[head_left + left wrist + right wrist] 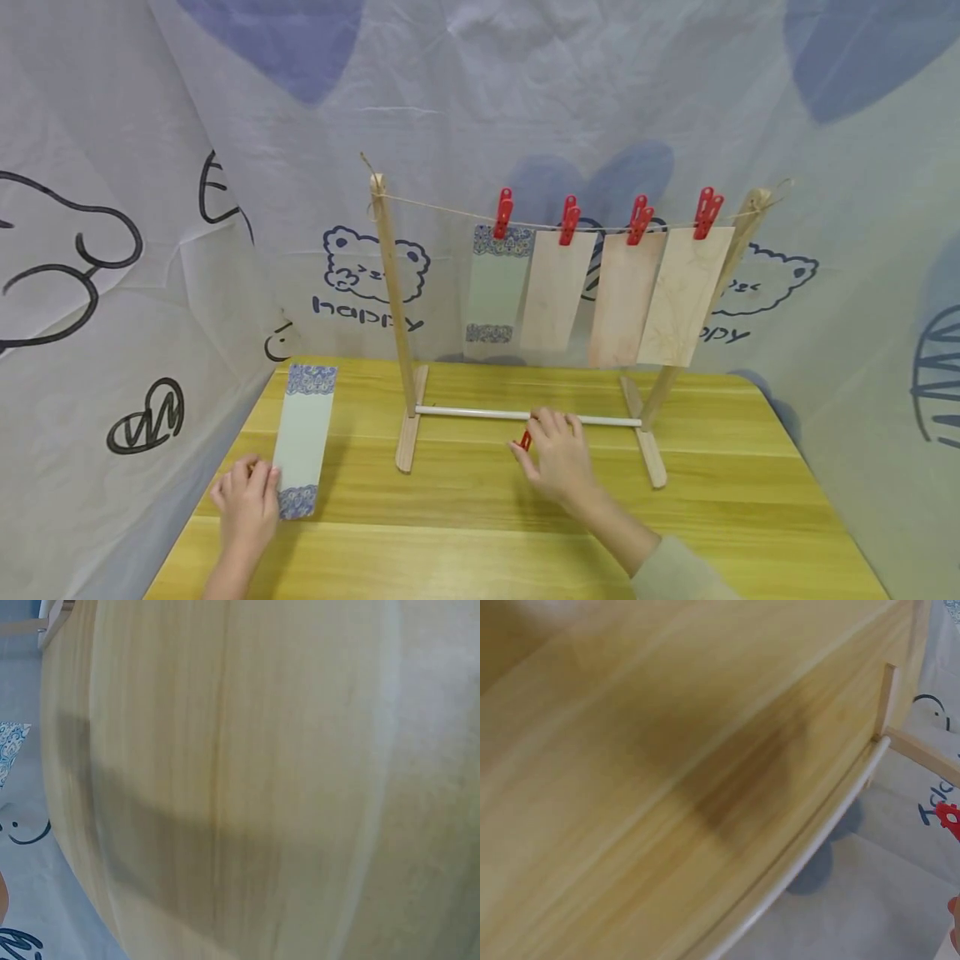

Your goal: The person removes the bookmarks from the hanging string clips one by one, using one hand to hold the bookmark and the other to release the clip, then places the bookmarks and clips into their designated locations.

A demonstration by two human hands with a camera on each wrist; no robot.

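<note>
A pale green paper card (303, 442) with blue patterned bands at both ends is pinched along its lower left edge by my left hand (247, 504), at the left of the table. Only a patterned corner of the card (10, 747) shows in the left wrist view. My right hand (561, 462) holds a red clothespin (526, 440) between thumb and fingers, in front of the white rod. The clothespin (949, 817) also appears at the edge of the right wrist view, where most of the hand is out of frame.
A wooden stand with a left post (395, 300) and a right post (738, 237) carries a string (450, 208). Red clothespins (503, 215) on it hold several paper cards (558, 287). A white rod (472, 412) joins the feet on the wooden table (450, 550). Printed cloth (465, 108) hangs behind.
</note>
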